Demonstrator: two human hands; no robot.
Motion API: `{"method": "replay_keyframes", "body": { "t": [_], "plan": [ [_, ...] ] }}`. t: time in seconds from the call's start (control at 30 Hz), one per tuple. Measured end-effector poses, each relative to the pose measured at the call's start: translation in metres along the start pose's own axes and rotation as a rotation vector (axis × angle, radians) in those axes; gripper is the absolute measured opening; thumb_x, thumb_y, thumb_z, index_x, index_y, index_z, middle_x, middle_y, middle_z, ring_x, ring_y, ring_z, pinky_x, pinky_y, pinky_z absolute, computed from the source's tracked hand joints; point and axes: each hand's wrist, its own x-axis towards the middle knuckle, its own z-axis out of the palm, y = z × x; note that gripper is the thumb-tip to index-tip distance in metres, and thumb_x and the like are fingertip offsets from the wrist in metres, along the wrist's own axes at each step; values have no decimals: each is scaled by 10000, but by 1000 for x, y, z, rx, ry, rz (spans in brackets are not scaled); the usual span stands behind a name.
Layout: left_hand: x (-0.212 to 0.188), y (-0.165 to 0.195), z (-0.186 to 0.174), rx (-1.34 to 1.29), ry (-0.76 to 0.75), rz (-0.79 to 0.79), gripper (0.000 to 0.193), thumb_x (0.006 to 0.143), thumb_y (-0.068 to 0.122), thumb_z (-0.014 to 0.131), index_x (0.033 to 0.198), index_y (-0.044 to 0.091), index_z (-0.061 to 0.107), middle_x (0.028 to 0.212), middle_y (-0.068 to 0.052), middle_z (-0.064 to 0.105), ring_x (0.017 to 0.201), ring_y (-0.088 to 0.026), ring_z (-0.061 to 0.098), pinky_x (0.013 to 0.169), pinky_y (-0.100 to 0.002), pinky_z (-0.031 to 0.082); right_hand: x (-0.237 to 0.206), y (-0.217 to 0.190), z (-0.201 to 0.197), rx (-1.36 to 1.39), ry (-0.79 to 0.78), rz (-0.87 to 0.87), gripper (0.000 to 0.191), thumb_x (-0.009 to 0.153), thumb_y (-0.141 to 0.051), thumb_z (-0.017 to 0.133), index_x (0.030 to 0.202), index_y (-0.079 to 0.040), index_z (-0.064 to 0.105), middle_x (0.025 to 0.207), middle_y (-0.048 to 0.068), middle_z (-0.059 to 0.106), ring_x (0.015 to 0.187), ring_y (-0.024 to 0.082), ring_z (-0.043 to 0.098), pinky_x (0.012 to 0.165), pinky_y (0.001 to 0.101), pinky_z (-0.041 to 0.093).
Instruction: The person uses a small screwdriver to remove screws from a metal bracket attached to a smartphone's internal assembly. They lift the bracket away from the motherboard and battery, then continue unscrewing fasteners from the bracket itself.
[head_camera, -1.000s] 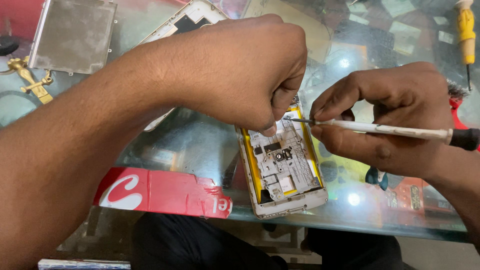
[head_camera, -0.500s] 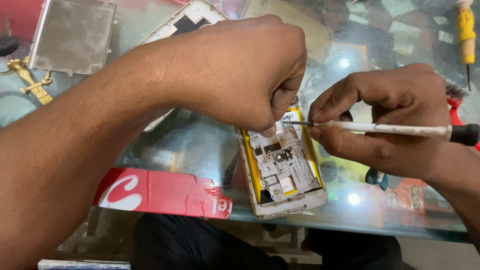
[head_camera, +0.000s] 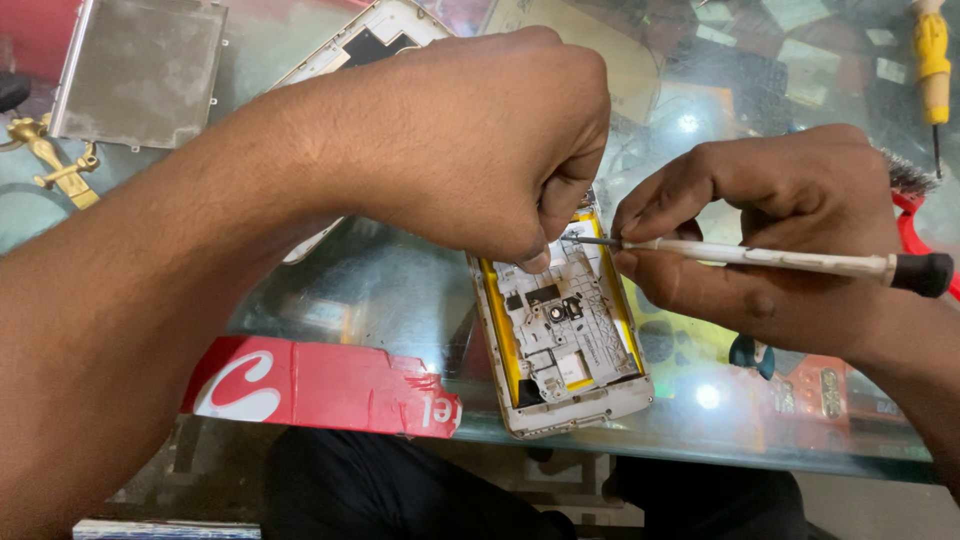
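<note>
An opened phone (head_camera: 562, 340), its back cover off and its white inner frame and yellow-edged parts exposed, lies near the six o'clock edge of the glass tabletop (head_camera: 380, 290), its long axis running roughly from twelve to six. The left hand (head_camera: 490, 140) comes in from nine o'clock and rests on the phone's upper end, its fingers curled tight into a loose fist with the fingertips pressing down on the frame. The right hand (head_camera: 770, 235) enters from three o'clock; its thumb and fingers are pressed together around a slim white screwdriver (head_camera: 760, 257), whose black end cap points toward three o'clock and whose metal tip touches the phone's upper part just beside the left fingertips.

At eleven o'clock lies a grey metal plate (head_camera: 140, 70), with a small brass-coloured piece (head_camera: 55, 160) just beside it at ten o'clock. A second white phone shell (head_camera: 375, 35) shows above the left hand. A yellow-handled screwdriver (head_camera: 930, 45) lies at one o'clock. A red strip of tape (head_camera: 320, 385) is stuck along the tabletop's near edge at seven o'clock.
</note>
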Motion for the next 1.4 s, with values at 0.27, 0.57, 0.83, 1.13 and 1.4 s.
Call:
{"method": "replay_keyframes", "body": {
  "t": [0.27, 0.57, 0.83, 1.13, 1.4],
  "plan": [
    [0, 1, 0, 17, 2, -4, 67, 606, 85, 737, 639, 57, 685, 633, -104, 681, 591, -242, 695, 514, -402, 514, 0, 1, 0, -3, 12, 23, 109, 846, -85, 788, 852, -37, 691, 911, 83, 783, 848, 140, 800, 713, 229, 625],
    [-1, 3, -2, 6, -2, -19, 77, 596, 90, 744, 648, 69, 692, 649, -86, 691, 612, -233, 703, 525, -397, 522, 1, 0, 1, -19, 19, -17, 111, 838, -59, 789, 855, -30, 683, 916, 92, 775, 858, 145, 791, 739, 233, 630],
    [-1, 1, -1, 5, 11, 19, 83, 590, 90, 753, 640, 64, 692, 651, -93, 693, 622, -241, 705, 527, -401, 523, -1, -2, 0, 40, 9, -17, 111, 822, -45, 781, 862, -22, 680, 922, 94, 772, 873, 145, 794, 742, 229, 621],
    [-1, 2, -1, 10, -5, -18, 77, 601, 84, 747, 646, 64, 689, 653, -94, 691, 626, -243, 704, 536, -402, 524, 0, -1, 1, 58, 7, -23, 120, 815, -38, 790, 858, -16, 680, 918, 101, 768, 856, 152, 790, 735, 240, 627],
    [-1, 2, -1, 42, -5, -24, 51, 625, 73, 727, 655, 58, 688, 654, -106, 688, 625, -252, 701, 540, -404, 523, 3, -3, 0, 36, 19, -28, 106, 853, -38, 780, 872, -24, 677, 915, 97, 767, 873, 153, 793, 751, 240, 636]
  ]
}}
